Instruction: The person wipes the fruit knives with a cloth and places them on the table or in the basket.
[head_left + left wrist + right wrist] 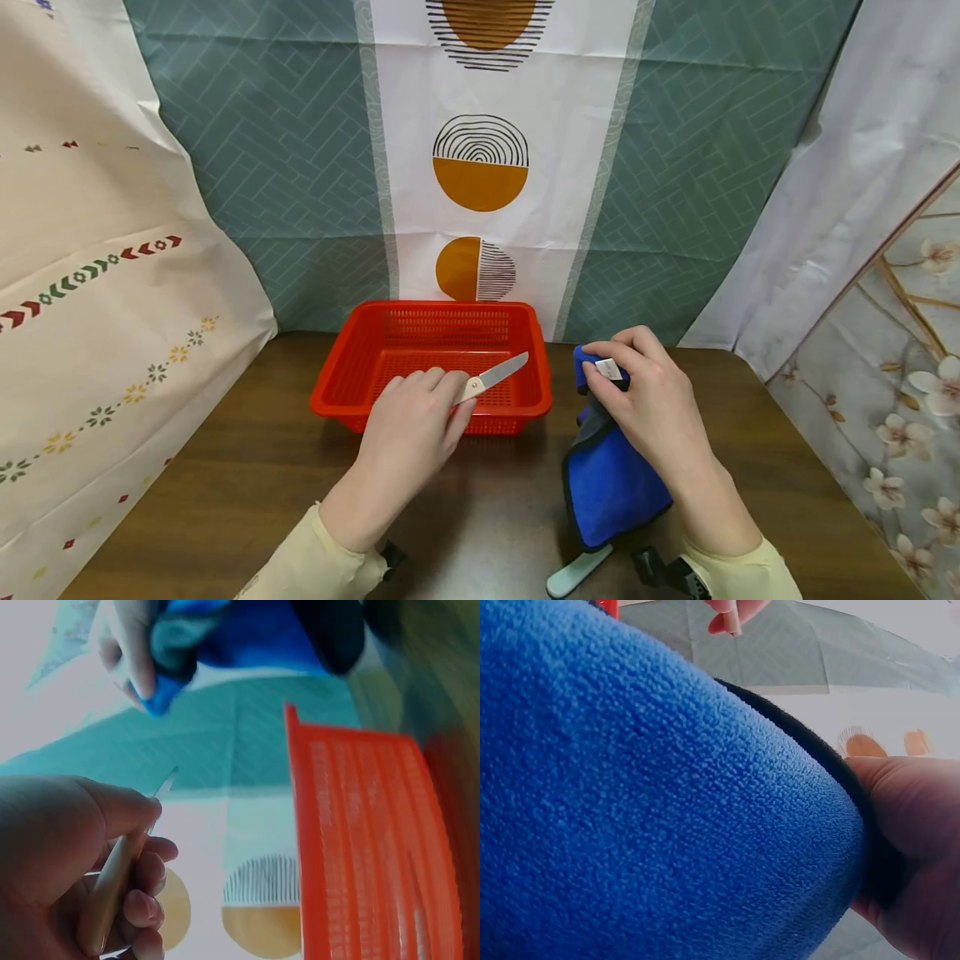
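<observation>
My left hand [420, 417] grips a small knife [504, 370] by its pale handle, the blade pointing up and to the right over the red basket's front rim. In the left wrist view the fingers curl around the knife's handle [112, 892]. At the right, my right hand [648, 400] pinches the top of a blue cloth [618, 487] with dark edging and a white label. The rest of the cloth hangs below the hand. Its fuzzy blue side fills much of the right wrist view, with the right hand [922, 840] at the cloth's edge.
A red plastic basket [431, 410] with slotted walls stands at the back middle of the brown wooden table [247, 467]. Near the front, below the cloth, lies a pale green handle-shaped object [577, 573]. Patterned fabric [300, 167] hangs behind and at both sides.
</observation>
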